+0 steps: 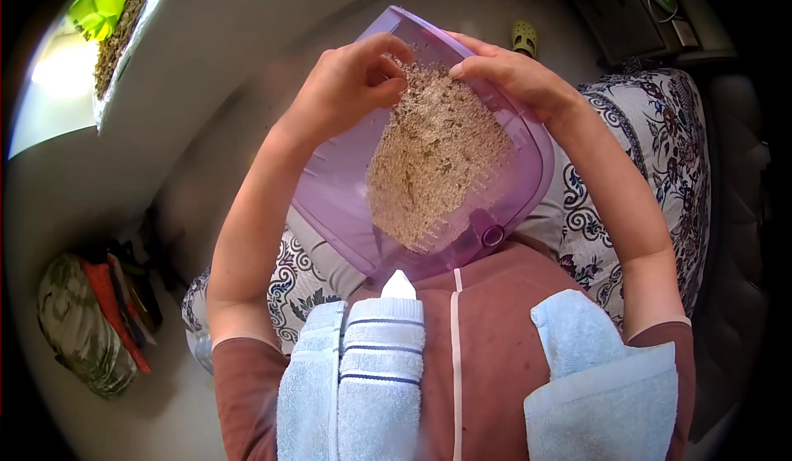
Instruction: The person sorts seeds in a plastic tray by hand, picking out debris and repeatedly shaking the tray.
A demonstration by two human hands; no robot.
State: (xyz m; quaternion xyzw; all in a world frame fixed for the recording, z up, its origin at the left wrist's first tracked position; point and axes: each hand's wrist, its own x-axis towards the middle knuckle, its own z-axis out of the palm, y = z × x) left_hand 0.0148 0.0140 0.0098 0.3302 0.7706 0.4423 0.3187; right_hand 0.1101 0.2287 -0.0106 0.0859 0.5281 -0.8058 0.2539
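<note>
A purple translucent plastic tray point(338, 189) rests tilted against the person's lap and shirt front. Grainy beige material with darker flecks point(437, 147) is heaped in its middle. My right hand point(516, 77) grips the tray's far right rim, thumb on the inner side and fingers behind. Over the far end of the heap is my left hand point(367, 81), its fingers curled in toward the thumb near the grains; whatever may be between the fingertips is too small to name.
Patterned fabric point(652, 139) covers the seat on both sides. Blue towels point(379, 378) lie over the shirt. A green clog point(524, 38) is on the floor ahead, a camouflage bag point(78, 321) at lower left, and a green container point(99, 3) on the upper left ledge.
</note>
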